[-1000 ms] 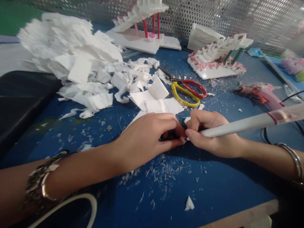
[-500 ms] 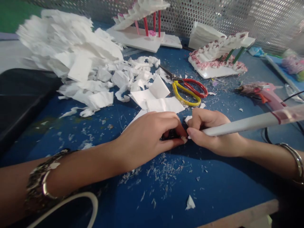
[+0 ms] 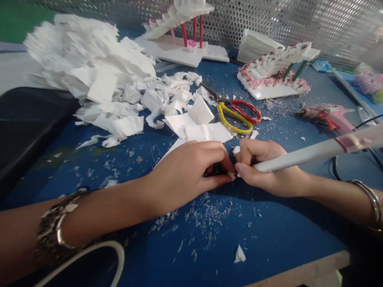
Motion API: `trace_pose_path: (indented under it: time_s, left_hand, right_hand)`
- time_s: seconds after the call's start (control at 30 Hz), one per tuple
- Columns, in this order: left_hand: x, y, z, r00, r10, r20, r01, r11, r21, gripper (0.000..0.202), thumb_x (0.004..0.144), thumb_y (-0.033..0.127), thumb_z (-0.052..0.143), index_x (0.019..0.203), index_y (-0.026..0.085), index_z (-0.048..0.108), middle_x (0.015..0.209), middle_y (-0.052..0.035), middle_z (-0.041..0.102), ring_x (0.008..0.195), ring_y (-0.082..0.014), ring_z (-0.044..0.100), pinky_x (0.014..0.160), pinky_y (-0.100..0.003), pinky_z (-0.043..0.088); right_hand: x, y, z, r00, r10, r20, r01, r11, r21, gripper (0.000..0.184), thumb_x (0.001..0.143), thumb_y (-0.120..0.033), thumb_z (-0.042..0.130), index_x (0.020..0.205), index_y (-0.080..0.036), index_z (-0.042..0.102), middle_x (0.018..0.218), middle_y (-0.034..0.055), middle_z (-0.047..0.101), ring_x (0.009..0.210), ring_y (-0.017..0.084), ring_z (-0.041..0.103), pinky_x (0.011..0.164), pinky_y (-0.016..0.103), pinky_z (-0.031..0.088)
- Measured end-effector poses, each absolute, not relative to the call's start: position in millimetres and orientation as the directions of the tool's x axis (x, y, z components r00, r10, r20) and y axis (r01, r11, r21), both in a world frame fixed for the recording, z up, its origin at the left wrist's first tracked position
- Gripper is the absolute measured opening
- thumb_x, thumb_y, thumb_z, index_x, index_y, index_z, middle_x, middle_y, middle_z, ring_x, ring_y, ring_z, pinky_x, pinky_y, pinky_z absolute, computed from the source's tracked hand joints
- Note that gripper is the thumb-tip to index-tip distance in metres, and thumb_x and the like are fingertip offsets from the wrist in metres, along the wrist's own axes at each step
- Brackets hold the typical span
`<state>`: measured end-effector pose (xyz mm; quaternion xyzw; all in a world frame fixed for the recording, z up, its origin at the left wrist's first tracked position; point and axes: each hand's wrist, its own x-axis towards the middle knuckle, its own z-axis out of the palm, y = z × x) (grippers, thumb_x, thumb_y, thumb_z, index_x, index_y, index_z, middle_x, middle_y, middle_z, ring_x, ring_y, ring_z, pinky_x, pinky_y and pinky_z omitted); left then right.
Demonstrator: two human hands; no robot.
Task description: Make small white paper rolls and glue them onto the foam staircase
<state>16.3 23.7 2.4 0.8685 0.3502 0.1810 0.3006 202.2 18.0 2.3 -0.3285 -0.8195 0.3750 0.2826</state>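
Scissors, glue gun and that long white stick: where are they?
scissors (image 3: 225, 102): head view, where the handles meet the blades.
glue gun (image 3: 336, 116): head view, on its pink body.
white stick (image 3: 314, 153): head view, on the middle of its shaft.

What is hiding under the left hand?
A small dark piece peeks out at the left hand's fingertips, and white paper sticks out behind it. The rest is covered by the hand.

Two hands are showing, left hand (image 3: 185, 173) and right hand (image 3: 269, 167). Also counting one white stick (image 3: 302, 156), one dark piece (image 3: 214, 172), one scissors (image 3: 237, 113), one glue gun (image 3: 327, 115), two foam stair models (image 3: 170, 52) (image 3: 263, 91), two bracelets (image 3: 56, 235) (image 3: 372, 203); white scraps (image 3: 98, 79) uncountable.
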Motion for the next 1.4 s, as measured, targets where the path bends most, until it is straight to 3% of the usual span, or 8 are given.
trace_pose_path:
  time_s: [1.4]
  left_hand:
    - [17.2, 23.3, 2.5, 0.686, 0.722, 0.088, 0.509, -0.563, 0.651, 0.009, 0.075, 0.023, 0.062, 0.073, 0.015, 0.058, 0.068, 0.0028, 0.055, 0.063, -0.0096, 0.049, 0.058, -0.021, 0.036]
  right_hand:
    - [201.0, 18.6, 3.1, -0.624, 0.752, 0.211, 0.320, 0.493, -0.809, 0.022, 0.078, -0.017, 0.050, 0.061, -0.017, 0.036, 0.057, -0.0060, 0.038, 0.050, 0.003, 0.033, 0.045, 0.016, 0.028]
